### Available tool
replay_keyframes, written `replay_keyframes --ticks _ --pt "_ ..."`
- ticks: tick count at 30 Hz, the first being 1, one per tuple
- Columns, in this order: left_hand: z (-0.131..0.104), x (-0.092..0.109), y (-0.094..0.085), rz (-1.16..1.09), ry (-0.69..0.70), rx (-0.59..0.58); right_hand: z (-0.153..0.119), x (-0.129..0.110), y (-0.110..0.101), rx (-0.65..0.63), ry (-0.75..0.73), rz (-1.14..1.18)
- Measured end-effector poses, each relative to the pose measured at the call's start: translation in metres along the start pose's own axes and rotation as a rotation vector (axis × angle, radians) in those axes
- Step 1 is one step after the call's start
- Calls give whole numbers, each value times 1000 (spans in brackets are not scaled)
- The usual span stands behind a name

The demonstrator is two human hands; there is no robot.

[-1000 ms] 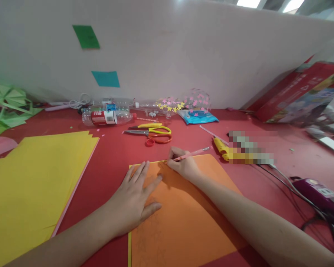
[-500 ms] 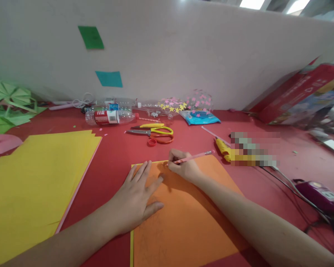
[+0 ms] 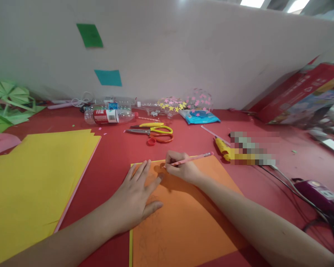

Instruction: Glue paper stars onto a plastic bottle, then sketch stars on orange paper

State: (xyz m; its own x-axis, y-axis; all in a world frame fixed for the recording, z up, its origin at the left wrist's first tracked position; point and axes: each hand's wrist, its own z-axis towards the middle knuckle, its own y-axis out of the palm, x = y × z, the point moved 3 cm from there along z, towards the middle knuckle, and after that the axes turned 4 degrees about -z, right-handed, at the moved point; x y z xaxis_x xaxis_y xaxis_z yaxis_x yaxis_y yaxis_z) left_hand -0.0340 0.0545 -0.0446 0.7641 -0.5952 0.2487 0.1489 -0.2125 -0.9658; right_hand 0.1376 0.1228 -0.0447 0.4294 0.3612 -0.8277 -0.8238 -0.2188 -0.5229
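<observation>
An orange sheet of paper (image 3: 189, 218) lies in front of me on the red table, with a yellow edge showing beneath it. My left hand (image 3: 140, 196) rests flat across its left side, fingers spread. Closed around a pink pencil (image 3: 190, 158) is my right hand (image 3: 182, 167), near the sheet's top edge. The pencil's tip meets the paper or hovers just over it; I cannot tell which. Faint pencil marks show at the sheet's lower left and close to the tip.
Yellow paper (image 3: 36, 193) is stacked at the left. Scissors (image 3: 156, 132) and a red bottle cap (image 3: 151, 141) lie beyond the sheet. Plastic bottles (image 3: 108, 116) and a blue packet (image 3: 200, 117) line the wall. A yellow glue gun (image 3: 223, 149) and cables occupy the right.
My right hand and the pencil have shifted slightly left along the sheet's upper part. My left hand stays in place on the paper.
</observation>
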Motion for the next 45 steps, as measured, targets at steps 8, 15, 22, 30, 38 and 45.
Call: replay_keyframes --ticks 8,15,22,30,38,45 --pt "0 0 0 -3 17 13 0 -1 0 -44 5 50" --pt "0 0 0 -1 -6 -18 0 1 -1 -64 46 106" --pt "0 -1 1 -4 23 39 0 3 0 -80 65 125" --pt "1 0 -1 -1 -9 -16 0 1 0 -62 112 170" --pt "0 -1 -1 -7 -6 1 6 0 -15 88 225 273" --pt "2 -10 -1 6 -37 13 -8 -16 -21 24 275 282"
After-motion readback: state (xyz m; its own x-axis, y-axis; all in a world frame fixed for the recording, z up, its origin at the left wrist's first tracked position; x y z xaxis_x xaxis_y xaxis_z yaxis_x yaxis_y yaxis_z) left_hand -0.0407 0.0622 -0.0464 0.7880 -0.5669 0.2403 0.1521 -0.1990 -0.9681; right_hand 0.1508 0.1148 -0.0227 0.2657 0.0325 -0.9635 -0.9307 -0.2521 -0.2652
